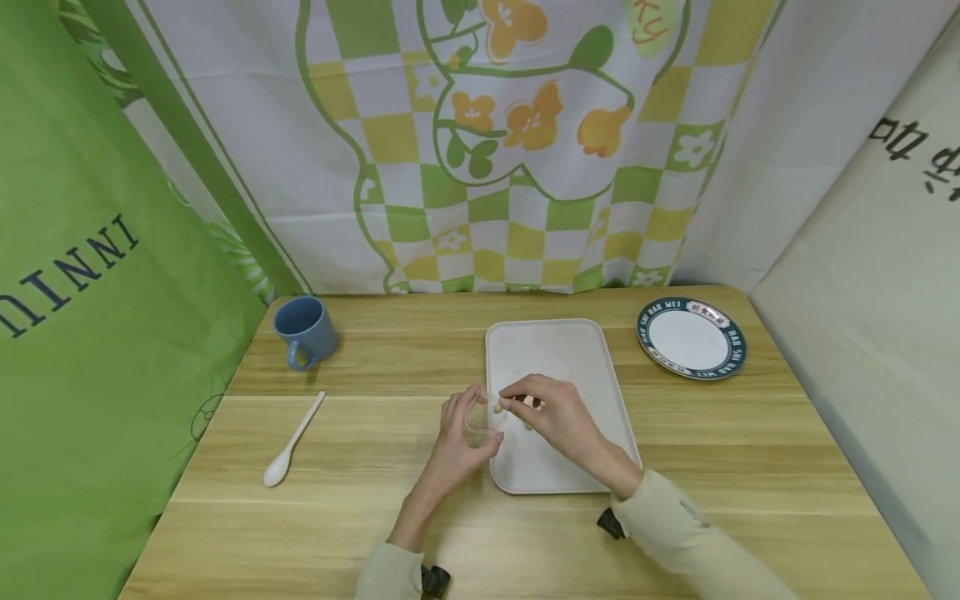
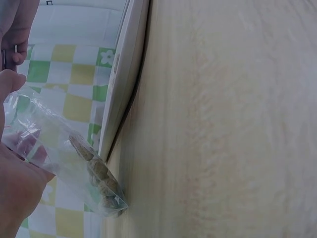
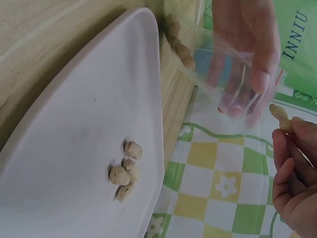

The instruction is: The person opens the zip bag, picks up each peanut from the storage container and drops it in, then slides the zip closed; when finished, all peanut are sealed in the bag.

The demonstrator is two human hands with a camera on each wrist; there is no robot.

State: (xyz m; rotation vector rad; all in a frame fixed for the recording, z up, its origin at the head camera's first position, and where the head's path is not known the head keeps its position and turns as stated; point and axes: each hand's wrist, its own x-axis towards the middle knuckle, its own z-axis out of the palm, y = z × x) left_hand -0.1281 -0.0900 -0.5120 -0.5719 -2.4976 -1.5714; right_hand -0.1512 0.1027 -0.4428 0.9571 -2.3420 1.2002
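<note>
My left hand [image 1: 456, 437] grips a clear plastic zip bag [image 2: 62, 148] near its mouth, just over the left edge of a white tray [image 1: 551, 346]. Several unshelled peanuts [image 2: 104, 183] lie in the bag's bottom, best seen in the left wrist view. Beside the mouth of the bag, my right hand [image 1: 562, 417] pinches one peanut [image 3: 280, 117] between thumb and fingertips. On the tray sits a small cluster of several peanuts [image 3: 120, 175], mostly hidden behind the right hand in the head view.
A blue mug [image 1: 306, 332] stands at the table's back left, and a white spoon [image 1: 294, 440] lies in front of it. At the back right is a white plate [image 1: 688, 340] with a dark patterned rim. Curtains [image 1: 525, 242] hang along the table's far edge.
</note>
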